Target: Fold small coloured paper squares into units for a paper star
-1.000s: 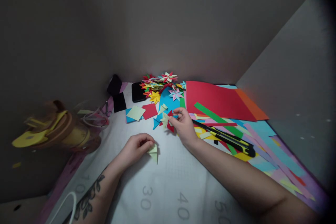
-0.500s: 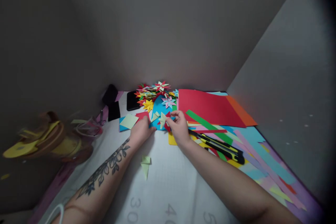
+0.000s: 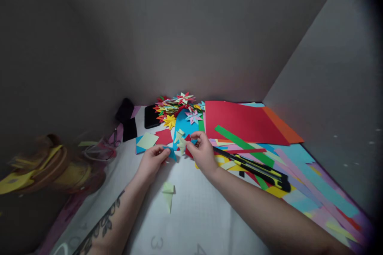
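My left hand (image 3: pixel 152 161) pinches a small blue folded paper piece (image 3: pixel 171 153) between thumb and fingers. Facing it, my right hand (image 3: pixel 202 154) is closed on a partly assembled paper star (image 3: pixel 182 144) with pale green and red points; a bit of blue shows behind its fingers. The fingers hide part of the star. On the white surface nearer to me lies a loose pale green folded piece (image 3: pixel 168 196). Beyond my left hand lie a pale green square (image 3: pixel 147 141) and a red square (image 3: pixel 164 137) of paper.
Finished paper stars (image 3: pixel 170 107) are heaped at the back beside a black phone (image 3: pixel 152 116). Large red sheets (image 3: pixel 245 121) lie back right. A black-and-yellow utility knife (image 3: pixel 263 171) rests on coloured strips at right. Scissors (image 3: pixel 115 139) and a blurred yellow-brown object (image 3: pixel 50 165) are left.
My left hand has come back toward me from beside the red square and now holds the blue piece. My right hand keeps the star, shifted slightly. The view has moved a little.
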A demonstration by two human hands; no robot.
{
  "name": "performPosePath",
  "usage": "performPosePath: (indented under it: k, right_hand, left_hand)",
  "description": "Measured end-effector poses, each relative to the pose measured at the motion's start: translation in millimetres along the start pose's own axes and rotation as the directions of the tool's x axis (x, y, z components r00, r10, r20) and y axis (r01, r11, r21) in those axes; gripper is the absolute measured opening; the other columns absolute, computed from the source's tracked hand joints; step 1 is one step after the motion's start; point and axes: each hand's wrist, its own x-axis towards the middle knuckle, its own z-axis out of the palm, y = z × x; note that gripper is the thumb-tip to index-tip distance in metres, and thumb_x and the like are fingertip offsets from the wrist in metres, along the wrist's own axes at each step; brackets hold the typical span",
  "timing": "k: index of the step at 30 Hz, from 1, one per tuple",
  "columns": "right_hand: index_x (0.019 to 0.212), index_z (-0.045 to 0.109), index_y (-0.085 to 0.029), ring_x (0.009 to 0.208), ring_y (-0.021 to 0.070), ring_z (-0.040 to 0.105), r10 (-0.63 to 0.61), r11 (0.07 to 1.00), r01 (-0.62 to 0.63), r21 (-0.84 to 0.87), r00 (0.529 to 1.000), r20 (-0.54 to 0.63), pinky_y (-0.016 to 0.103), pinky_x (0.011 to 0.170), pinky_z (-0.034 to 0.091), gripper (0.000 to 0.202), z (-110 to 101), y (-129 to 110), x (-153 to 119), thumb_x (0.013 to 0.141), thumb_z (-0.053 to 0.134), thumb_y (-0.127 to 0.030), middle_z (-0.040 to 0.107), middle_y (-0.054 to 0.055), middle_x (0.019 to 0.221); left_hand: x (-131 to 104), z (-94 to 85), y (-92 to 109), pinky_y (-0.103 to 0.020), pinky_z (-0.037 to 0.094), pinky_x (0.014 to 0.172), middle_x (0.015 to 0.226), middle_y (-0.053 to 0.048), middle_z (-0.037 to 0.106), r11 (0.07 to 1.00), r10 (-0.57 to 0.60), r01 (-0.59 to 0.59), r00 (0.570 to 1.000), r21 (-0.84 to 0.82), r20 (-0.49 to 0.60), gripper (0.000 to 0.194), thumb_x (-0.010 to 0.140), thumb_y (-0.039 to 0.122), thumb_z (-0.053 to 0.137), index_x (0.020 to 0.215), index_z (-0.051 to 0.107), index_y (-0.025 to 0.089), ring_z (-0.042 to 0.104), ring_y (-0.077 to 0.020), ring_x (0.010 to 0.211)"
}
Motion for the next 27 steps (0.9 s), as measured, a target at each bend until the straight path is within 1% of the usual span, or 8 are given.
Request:
performPosePath:
  k: [2, 5, 8, 10, 13, 16, 23, 27]
  right_hand:
    - [0.088, 0.05, -0.021, 0.068, 0.0126, 0.051, -0.012, 0.999, 0.013, -0.032, 0.999, 0.03, 0.025, 0.062, 0.041, 0.02, 2, -1, -4, 0.072, 0.059, -0.026, 0.055, -0.001, 0.082]
    - [0.089, 0.05, -0.021, 0.074, 0.0141, 0.053, -0.034, 0.995, 0.04, -0.087, 0.997, 0.075, 0.026, 0.066, 0.042, 0.018, 4, -2, -9, 0.072, 0.057, -0.024, 0.056, 0.0, 0.083]
    - [0.089, 0.051, -0.021, 0.076, 0.0147, 0.054, -0.06, 0.989, 0.072, -0.128, 0.994, 0.09, 0.026, 0.067, 0.043, 0.018, 5, -2, -13, 0.072, 0.057, -0.022, 0.056, 0.001, 0.083]
    - [0.089, 0.051, -0.021, 0.075, 0.0144, 0.054, -0.057, 0.988, 0.07, -0.135, 0.994, 0.097, 0.026, 0.066, 0.043, 0.018, 6, -2, -15, 0.072, 0.058, -0.022, 0.056, 0.0, 0.081]
    - [0.089, 0.051, -0.022, 0.072, 0.0138, 0.054, -0.029, 0.992, 0.043, -0.117, 0.992, 0.121, 0.025, 0.063, 0.042, 0.02, 7, -2, -17, 0.072, 0.059, -0.023, 0.055, -0.001, 0.078]
    - [0.09, 0.051, -0.022, 0.072, 0.0132, 0.053, -0.013, 0.995, 0.027, -0.1, 0.99, 0.14, 0.024, 0.063, 0.042, 0.02, 8, -3, -19, 0.072, 0.06, -0.024, 0.054, -0.001, 0.078]
    - [0.089, 0.05, -0.022, 0.07, 0.0125, 0.053, 0.013, 0.999, -0.006, -0.044, 0.987, 0.159, 0.023, 0.06, 0.042, 0.022, 8, -5, -18, 0.071, 0.062, -0.025, 0.054, -0.002, 0.076]
    - [0.087, 0.05, -0.021, 0.068, 0.0126, 0.053, 0.026, 0.999, -0.022, -0.028, 0.986, 0.167, 0.023, 0.058, 0.042, 0.022, 8, -5, -17, 0.07, 0.063, -0.027, 0.054, -0.002, 0.074]
  left_hand:
    - [-3, 6.2, -5, -0.019, 0.033, 0.048, 0.053, 0.004, 0.053, 0.998, -0.008, 0.009, 1.0, -0.061, 0.017, 0.029, 0.07, 0.043, 0.063, 0.066, 0.056, 0.015, 0.046, -0.0082, 0.047]
    - [-6, 12.5, -8, -0.02, 0.034, 0.049, 0.053, 0.003, 0.054, 0.997, 0.001, 0.002, 0.999, -0.081, 0.036, 0.028, 0.071, 0.042, 0.063, 0.066, 0.056, 0.015, 0.047, -0.0088, 0.048]
    - [-6, 14.2, -9, -0.02, 0.035, 0.049, 0.052, 0.003, 0.055, 0.994, 0.018, -0.016, 1.0, -0.109, 0.013, 0.027, 0.069, 0.04, 0.065, 0.069, 0.055, 0.015, 0.048, -0.0089, 0.047]
    - [-6, 14.5, -9, -0.02, 0.037, 0.05, 0.053, 0.003, 0.056, 0.99, 0.012, -0.013, 1.0, -0.143, -0.006, 0.027, 0.068, 0.039, 0.067, 0.071, 0.054, 0.015, 0.049, -0.009, 0.048]
    - [-6, 15.4, -10, -0.019, 0.038, 0.051, 0.054, 0.003, 0.057, 0.984, -0.001, -0.004, 1.0, -0.178, -0.028, 0.026, 0.067, 0.038, 0.068, 0.072, 0.055, 0.015, 0.051, -0.009, 0.049]
    - [-8, 17.0, -8, -0.019, 0.037, 0.05, 0.052, 0.003, 0.056, 0.984, 0.005, -0.012, 0.999, -0.18, -0.04, 0.025, 0.067, 0.037, 0.067, 0.07, 0.055, 0.015, 0.05, -0.0085, 0.048]
    - [-10, 20.2, 1, -0.019, 0.034, 0.047, 0.049, 0.004, 0.055, 0.978, -0.038, 0.028, 0.998, -0.204, -0.044, 0.026, 0.064, 0.036, 0.068, 0.064, 0.051, 0.015, 0.047, -0.0081, 0.045]
    - [-10, 21.0, 0, -0.019, 0.036, 0.048, 0.05, 0.005, 0.054, 0.974, -0.027, 0.013, 0.998, -0.225, -0.059, 0.028, 0.061, 0.035, 0.07, 0.067, 0.05, 0.016, 0.049, -0.0083, 0.045]
